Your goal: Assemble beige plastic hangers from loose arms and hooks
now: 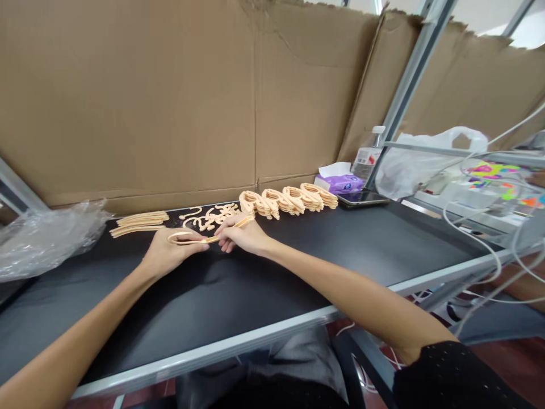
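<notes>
My left hand [164, 253] is closed around the rounded end of a thin cream strip [181, 237] bent into a loop. Just to the right, my right hand [247, 234] pinches the strip's narrow end; a straight cream length also shows above its fingers, and I cannot tell if it is the same piece. Behind my hands lies a loose heap of small curled cream pieces [213, 217]. Straight cream strips [138, 222] lie stacked at the left. Several bundles of looped cream strips [283, 201] stand in a row beyond my right hand.
The black tabletop [272, 284] has a metal front edge [238, 346]. Crumpled clear plastic [51, 236] is at the left. A purple tissue pack [343, 182], a phone [364, 197] and a bottle [368, 156] stand at the back right. White cables [489, 250] hang beside the right-hand frame. Cardboard [170, 102] walls the back.
</notes>
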A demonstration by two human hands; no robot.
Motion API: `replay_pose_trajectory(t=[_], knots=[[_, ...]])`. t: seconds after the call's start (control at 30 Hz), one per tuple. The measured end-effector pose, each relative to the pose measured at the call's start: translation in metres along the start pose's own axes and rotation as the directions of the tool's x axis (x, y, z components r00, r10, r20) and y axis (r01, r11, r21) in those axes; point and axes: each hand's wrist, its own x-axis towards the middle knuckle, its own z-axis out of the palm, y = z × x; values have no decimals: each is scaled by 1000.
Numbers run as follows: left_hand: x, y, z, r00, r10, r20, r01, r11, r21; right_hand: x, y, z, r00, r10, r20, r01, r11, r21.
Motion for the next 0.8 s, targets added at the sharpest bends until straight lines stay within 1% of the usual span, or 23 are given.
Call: replay_pose_trajectory(t=[0.1, 0.2, 0.27, 0.33, 0.5, 0.57, 0.63, 0.7, 0.8], knots=[[0, 3, 1, 998, -46, -29, 46, 999, -17, 1, 0, -2, 999, 33, 2, -33, 999, 35], [2, 7, 2, 990, -110, -91, 106, 993, -50, 2, -2, -6, 997, 76, -19, -72, 985, 157], [3, 8, 3, 987, -119, -110, 112, 991, -69, 2, -4, -8, 995, 89, -41, -77, 970, 229], [4, 8, 4, 988, -107, -110, 99, 992, -79, 2, -4, -8, 993, 98, -62, -78, 962, 263], [4, 7, 3, 991, -63, -119, 62, 998, -9, 1, -4, -7, 990, 104, -100, -74, 960, 268], [4, 6, 1, 991, -48, -127, 50, 999, 11, 2, -5, -8, 985, 105, -140, -65, 963, 263], [5, 4, -2, 988, -51, -147, 52, 999, 6, 4, -7, -11, 973, 93, -210, -41, 971, 237], [7, 1, -5, 984, -58, -170, 56, 998, -14, 6, -7, -15, 956, 58, -289, 0, 981, 196], [7, -3, -8, 979, -93, -183, 68, 988, -137, 11, -6, -20, 920, -35, -391, 85, 990, 111]])
